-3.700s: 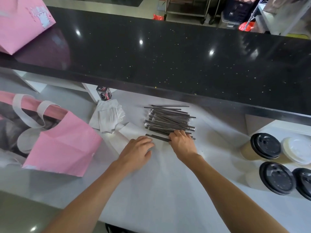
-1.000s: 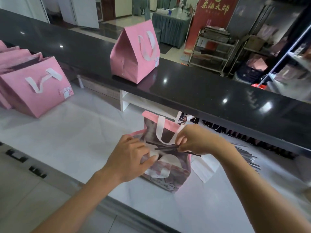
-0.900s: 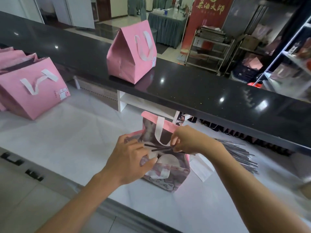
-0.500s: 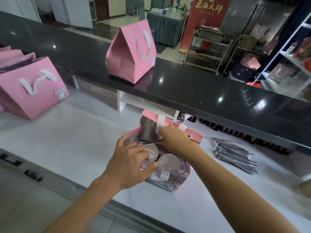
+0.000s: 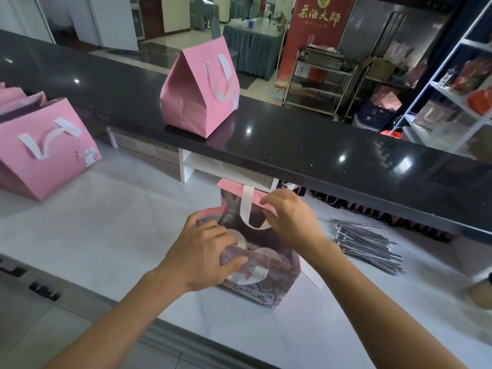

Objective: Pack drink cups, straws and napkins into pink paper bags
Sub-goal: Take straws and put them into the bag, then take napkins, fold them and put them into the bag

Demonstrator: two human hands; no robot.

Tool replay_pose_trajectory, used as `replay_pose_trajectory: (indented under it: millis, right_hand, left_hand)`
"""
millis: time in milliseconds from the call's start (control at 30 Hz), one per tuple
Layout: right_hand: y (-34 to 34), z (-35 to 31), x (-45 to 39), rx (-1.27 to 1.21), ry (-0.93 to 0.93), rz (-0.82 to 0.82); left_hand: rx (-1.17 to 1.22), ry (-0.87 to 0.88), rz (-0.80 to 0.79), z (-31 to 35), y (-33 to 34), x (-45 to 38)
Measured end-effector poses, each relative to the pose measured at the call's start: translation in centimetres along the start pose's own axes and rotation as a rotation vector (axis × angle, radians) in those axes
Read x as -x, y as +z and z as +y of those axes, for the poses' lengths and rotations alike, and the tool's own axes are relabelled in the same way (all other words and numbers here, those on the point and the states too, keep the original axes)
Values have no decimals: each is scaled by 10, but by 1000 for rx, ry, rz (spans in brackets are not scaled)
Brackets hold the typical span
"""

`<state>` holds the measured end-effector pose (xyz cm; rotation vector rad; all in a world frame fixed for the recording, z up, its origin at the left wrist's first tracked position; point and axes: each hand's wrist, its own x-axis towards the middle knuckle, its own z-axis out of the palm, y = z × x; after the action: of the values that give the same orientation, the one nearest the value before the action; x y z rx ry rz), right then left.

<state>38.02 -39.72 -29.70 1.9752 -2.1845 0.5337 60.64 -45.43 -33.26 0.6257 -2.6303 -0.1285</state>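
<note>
An open pink paper bag (image 5: 266, 286) with white handles stands on the white counter in front of me. Two white cup lids (image 5: 263, 253) show inside it. My left hand (image 5: 205, 251) grips the bag's near rim at its left side. My right hand (image 5: 290, 217) pinches the far rim beside the white handle loop. No straw shows in either hand. A pile of dark wrapped straws (image 5: 367, 243) lies on the counter to the right of the bag. A white napkin (image 5: 312, 275) pokes out from behind the bag's right side.
A closed pink bag (image 5: 199, 89) sits on the raised black countertop (image 5: 319, 145). More pink bags (image 5: 45, 153) stand at the left on the white counter (image 5: 106, 225). A brown cup (image 5: 479, 294) is partly visible at the right edge.
The straws my right hand carried from the pile over the bag are no longer in sight. My right hand has risen to the far rim. My left hand stays on the near rim.
</note>
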Motion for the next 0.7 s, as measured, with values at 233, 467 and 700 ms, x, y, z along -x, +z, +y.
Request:
replay_pose_trajectory:
  millis: [233, 467, 700]
  right_hand:
    - [5, 18, -6, 31, 41, -57]
    - [17, 9, -27, -148, 120, -23]
    - [19, -15, -40, -369, 269, -66]
  left_hand:
    - [-26, 85, 18, -21, 4, -12]
    - [-43, 35, -30, -67, -12, -16]
    - [-91, -9, -20, -115, -35, -28]
